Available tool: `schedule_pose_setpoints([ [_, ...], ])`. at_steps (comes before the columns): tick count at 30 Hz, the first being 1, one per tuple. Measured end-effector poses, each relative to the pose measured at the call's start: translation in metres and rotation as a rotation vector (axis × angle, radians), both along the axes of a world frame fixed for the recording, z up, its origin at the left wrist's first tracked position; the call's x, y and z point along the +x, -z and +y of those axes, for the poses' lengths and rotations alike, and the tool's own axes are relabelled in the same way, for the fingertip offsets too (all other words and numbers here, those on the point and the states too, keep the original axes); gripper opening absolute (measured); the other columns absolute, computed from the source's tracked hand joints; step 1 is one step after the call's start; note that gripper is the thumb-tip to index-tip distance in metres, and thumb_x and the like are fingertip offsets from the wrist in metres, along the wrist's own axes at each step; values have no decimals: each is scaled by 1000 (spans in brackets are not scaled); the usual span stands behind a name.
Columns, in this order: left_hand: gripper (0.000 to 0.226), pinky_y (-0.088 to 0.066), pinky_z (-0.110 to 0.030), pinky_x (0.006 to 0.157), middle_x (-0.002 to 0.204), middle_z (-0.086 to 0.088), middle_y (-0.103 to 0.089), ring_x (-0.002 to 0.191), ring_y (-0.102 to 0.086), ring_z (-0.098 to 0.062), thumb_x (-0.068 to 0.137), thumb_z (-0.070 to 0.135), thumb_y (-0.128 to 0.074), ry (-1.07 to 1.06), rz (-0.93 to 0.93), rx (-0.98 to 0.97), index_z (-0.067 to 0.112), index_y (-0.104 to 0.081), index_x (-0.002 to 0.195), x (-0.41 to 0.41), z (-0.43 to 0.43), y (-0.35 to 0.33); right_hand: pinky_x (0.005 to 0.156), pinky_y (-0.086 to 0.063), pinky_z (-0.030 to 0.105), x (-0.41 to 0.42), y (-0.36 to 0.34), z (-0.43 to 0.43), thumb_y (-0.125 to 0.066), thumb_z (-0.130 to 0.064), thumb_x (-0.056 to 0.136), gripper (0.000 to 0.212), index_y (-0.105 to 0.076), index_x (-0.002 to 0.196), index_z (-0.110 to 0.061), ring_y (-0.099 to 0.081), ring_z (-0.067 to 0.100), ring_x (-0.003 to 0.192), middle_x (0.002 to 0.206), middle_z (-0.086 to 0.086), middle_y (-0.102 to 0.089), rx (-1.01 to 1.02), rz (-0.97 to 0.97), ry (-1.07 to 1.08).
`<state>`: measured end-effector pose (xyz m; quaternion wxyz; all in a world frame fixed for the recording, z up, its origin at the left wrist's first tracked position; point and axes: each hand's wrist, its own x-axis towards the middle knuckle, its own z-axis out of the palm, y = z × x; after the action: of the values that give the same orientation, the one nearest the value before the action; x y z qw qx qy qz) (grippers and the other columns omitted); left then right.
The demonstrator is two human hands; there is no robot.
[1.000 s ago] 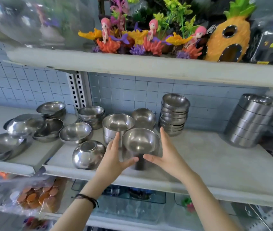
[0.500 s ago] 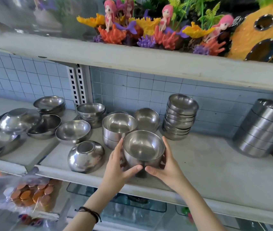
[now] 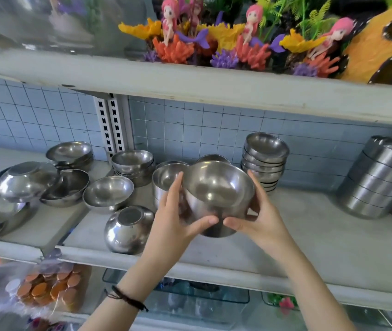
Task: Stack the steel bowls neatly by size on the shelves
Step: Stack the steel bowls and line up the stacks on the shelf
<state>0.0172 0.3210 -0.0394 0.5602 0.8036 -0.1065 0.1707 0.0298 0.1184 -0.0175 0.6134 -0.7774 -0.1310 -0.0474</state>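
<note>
- The left hand point(image 3: 178, 220) and right hand point(image 3: 259, 218) both grip one steel bowl point(image 3: 216, 187). The fingers point(image 3: 174, 189) are curved up its side walls and the thumbs lie across its lower front, tips almost meeting.
- The bowl is between the palms, mouth up and tipped slightly toward the camera, with nothing inside. It cannot be told whether its base touches the shelf point(image 3: 309, 235).
- Just behind the left fingertips is a short stack of deep bowls point(image 3: 166, 175), the top one empty. Another bowl point(image 3: 214, 157) peeks over the held bowl's far rim.
- Behind the right fingertips is a tall stack of shallow bowls point(image 3: 265, 154) against the tiled wall.
- Just left of the left wrist lies an overturned bowl point(image 3: 128, 230), base up.
- Further left are a single empty bowl point(image 3: 107, 191) and a nested pile point(image 3: 133, 161) by the slotted post.
- Beyond those is a loose group, including a tipped bowl point(image 3: 27, 180) leaning on its neighbours.
- Well right of the right hand, a leaning stack of straight-sided tins point(image 3: 381, 177) rests on the shelf.
- Above the hands, mermaid ornaments point(image 3: 168, 22) fill the upper shelf.
</note>
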Motion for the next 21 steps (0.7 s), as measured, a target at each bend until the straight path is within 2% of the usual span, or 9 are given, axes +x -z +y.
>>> schedule_pose_setpoints([
  [3,113,-47,-45,102,142,3,-43,126,-50,-21,49,85,-67,-14,-51,-5,47,-21,145,15,14,-20,94,-50,22,16,-18,13,-88,-71,29,135,-26,146,-45,-50,-1,128,145,-15,-48,20,-47,-4],
  [5,112,-49,-47,100,140,1,-47,125,-52,-23,53,81,-70,-9,-104,8,40,-24,146,28,25,-34,107,-44,29,30,-30,24,-88,-71,34,141,-22,153,-33,-47,0,132,147,-14,-46,10,-94,-16],
  [7,102,-51,-43,97,135,2,-52,120,-57,-20,56,74,-74,-4,-135,-8,41,-30,142,40,36,-47,112,-40,33,46,-40,36,-89,-66,39,139,-21,154,-29,-46,-3,132,145,-17,-47,-14,-132,-16],
  [10,89,-54,-23,86,126,3,-55,111,-62,-18,61,60,-81,4,-146,-53,45,-30,133,56,50,-63,111,-44,38,68,-48,54,-89,-61,45,132,-20,154,-33,-48,2,132,146,-13,-48,-42,-132,-17],
  [11,88,-52,-15,81,123,3,-56,109,-63,-17,61,56,-80,1,-143,-52,44,-29,132,61,55,-66,110,-44,38,74,-50,60,-88,-61,46,131,-19,154,-35,-48,5,133,147,-11,-48,-49,-125,-20],
  [13,91,-48,-7,77,119,8,-55,106,-63,-14,59,50,-76,-4,-139,-33,37,-29,136,72,65,-65,111,-43,38,83,-49,72,-88,-59,52,127,-16,154,-34,-46,7,134,148,-10,-46,-43,-109,-37],
  [16,101,-50,-16,92,134,1,-52,119,-58,-14,62,52,-76,11,-105,-23,22,-28,146,85,76,-51,114,-39,37,93,-39,85,-87,-48,56,121,-18,154,-29,-45,7,135,146,-11,-46,-43,-90,-62],
  [19,108,-49,-33,102,142,-4,-48,125,-54,-15,63,62,-78,4,-59,-14,20,-26,148,93,85,-31,114,-38,39,99,-26,92,-87,-64,48,131,-15,154,-36,-42,7,137,149,-12,-45,-73,-54,-58],
  [21,113,-48,-41,103,143,-2,-47,125,-54,-17,58,72,-73,-16,-31,-12,24,-25,148,95,87,-22,115,-37,38,101,-20,93,-86,-64,47,133,-13,155,-35,-39,7,139,151,-12,-42,-88,-38,-57],
])
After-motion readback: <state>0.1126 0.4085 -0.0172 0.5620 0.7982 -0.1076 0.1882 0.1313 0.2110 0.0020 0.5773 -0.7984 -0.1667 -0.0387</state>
